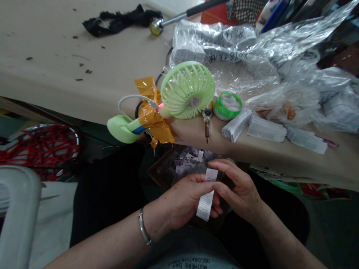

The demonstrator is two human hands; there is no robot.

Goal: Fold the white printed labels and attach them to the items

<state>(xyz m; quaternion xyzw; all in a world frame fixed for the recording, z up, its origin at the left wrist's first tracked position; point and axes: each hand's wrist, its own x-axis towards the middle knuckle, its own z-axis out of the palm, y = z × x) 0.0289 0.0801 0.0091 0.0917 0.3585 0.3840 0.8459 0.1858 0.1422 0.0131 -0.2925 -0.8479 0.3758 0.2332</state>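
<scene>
My left hand (187,194) holds a narrow white printed label strip (205,205), its thumb lying across the strip. The label may be a small stack; its thickness is hard to make out. At its right, my right hand (238,185) has thumb and forefinger apart. Its thumb tip meets the strip beside my left thumb, while the other fingers are partly hidden. Below both hands and the table edge, a brown box (159,168) contains many loose white labels (185,160).
A green fan (187,89) is fixed at the table edge with brown tape (154,117). Beside it a pointed metal tip (206,127) juts over the edge. A green tub (227,105), label stacks (266,128), plastic bags (252,63) and a hammer-like tool (179,16) lie on the table.
</scene>
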